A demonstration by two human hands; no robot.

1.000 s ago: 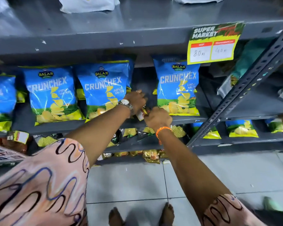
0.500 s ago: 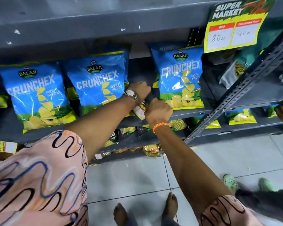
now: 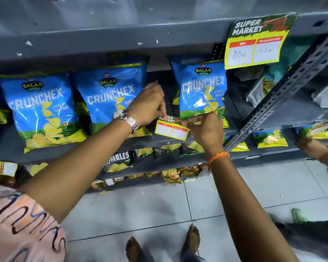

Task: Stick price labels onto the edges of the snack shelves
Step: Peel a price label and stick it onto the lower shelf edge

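Note:
A small yellow price label with two blank white boxes hangs in front of the grey shelf edge, between two blue Crunchex bags. My left hand, with a watch on the wrist, pinches its top left corner. At the label's top right corner my right hand, with an orange wrist thread, grips it. A larger filled-in price label is stuck on the upper shelf edge.
Blue Crunchex bags line the shelf; darker snack packs fill the lower shelves. A slanted perforated steel upright stands right of my hands. Another person's hand and green shoe are at the right. My bare feet are on floor tiles.
The label has come out from between my hands and now hangs unfolded in front of the shelf edge. My hands have drawn slightly apart, and the camera has moved closer.

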